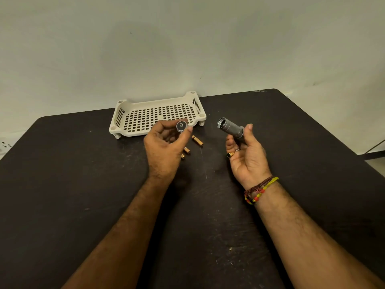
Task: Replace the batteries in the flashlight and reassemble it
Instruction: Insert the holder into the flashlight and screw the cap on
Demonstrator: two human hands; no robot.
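Flashlight cap (181, 126) pinched in left hand (164, 152), flashlight body (231, 129) gripped in right hand (248, 156)

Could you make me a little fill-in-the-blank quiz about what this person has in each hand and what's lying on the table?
1. The right hand holds the grey flashlight body, its open end pointing ____ the person.
2. The left hand pinches the flashlight's round ____.
3. The loose batteries lie on the ____ table.
4. The white basket holds ____.

Missing words: away from; cap; black; nothing
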